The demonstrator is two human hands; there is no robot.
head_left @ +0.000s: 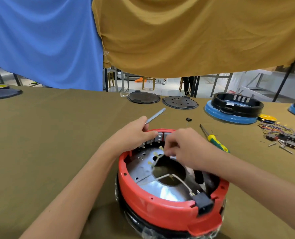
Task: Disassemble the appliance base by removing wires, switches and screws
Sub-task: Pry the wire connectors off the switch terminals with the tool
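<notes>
1. Nearest, the red appliance base (160, 211) sits upturned on the table (57, 135), pale wires (162, 177) and its black socket (202, 201) not yet out.
2. Right hand (184, 149) pinches a wire end inside.
3. Left hand (134, 133) grips the far rim, holding a metal rod (155, 116).
4. Far right, removed switches and wires (281, 135) lie beside a screwdriver (214, 138); I judge the job partway done.

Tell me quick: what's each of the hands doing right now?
Left hand: grips the red base rim, with a metal rod held in its fingers.
Right hand: fingers pinching a pale wire inside the base.
</notes>
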